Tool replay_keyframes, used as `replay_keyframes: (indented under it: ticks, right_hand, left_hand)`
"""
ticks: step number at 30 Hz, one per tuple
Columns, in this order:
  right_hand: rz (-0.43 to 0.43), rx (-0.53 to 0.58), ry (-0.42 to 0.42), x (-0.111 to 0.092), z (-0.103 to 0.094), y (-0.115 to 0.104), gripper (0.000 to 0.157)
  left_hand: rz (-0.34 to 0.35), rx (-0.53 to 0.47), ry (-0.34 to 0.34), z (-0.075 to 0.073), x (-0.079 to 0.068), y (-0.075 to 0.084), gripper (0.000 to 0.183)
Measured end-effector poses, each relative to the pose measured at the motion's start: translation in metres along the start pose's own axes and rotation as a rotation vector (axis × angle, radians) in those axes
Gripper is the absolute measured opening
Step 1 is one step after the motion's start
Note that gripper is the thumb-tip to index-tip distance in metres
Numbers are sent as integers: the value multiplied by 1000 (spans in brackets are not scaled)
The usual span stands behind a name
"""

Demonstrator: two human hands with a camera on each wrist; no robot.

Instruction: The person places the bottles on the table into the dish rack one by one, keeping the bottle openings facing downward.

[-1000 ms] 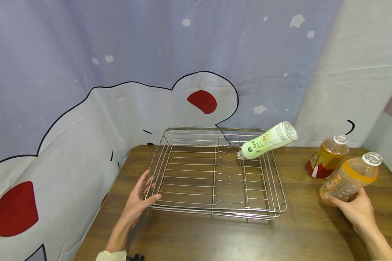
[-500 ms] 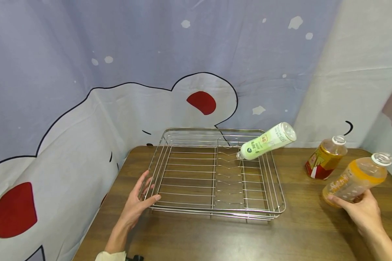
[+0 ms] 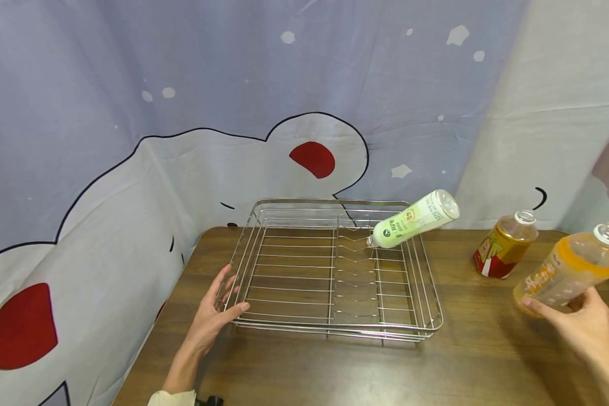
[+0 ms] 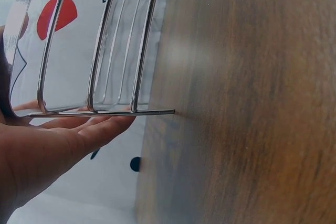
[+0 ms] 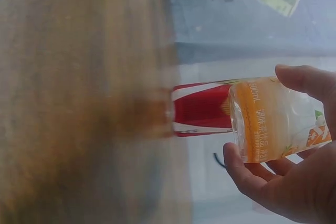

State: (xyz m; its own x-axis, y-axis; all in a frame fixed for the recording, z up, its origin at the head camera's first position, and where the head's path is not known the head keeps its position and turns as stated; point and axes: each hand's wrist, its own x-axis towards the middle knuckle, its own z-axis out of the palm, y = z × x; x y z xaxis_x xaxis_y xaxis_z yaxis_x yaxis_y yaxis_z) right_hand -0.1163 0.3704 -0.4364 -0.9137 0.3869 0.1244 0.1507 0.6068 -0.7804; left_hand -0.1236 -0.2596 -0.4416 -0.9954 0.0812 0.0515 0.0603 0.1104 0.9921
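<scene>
An uncapped orange-banded bottle [image 3: 568, 270] is held roughly upright, right of the metal wire rack [image 3: 331, 325]

Held btl [image 3: 563, 270] is clear w/ orange, standing btl [image 3: 502, 248] red/gold, tbl [image 3: 304, 372] brn woodgrain.

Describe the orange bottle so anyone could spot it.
A wire rack stands on the wooden table. Right of it are a red-and-gold bottle and, farther right, the orange-banded bottle. Only it is gripped by the right hand.
</scene>
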Motion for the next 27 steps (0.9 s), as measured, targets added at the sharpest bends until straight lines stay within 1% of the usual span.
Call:
replay_keyframes:
  ticks: [2,8,16,21,27]
  right_hand:
    - [-17,21,12,-2,-3,-4,73]
    - [-45,23,56,-6,-10,-18,71]
    - [-160,15,89,-3,-20,-40,57]
    - [-233,24,101,-1,-26,-53,59]
    - [-288,-21,100,1,-29,-67,57]
  left_hand:
    - [0,3,1,0,0,0,91]
    - [-4,-6,5,0,0,0,91]
    - [1,-9,4,0,1,0,91]
    - [2,-7,0,0,1,0,90]
    - [2,-9,-3,0,0,0,91]
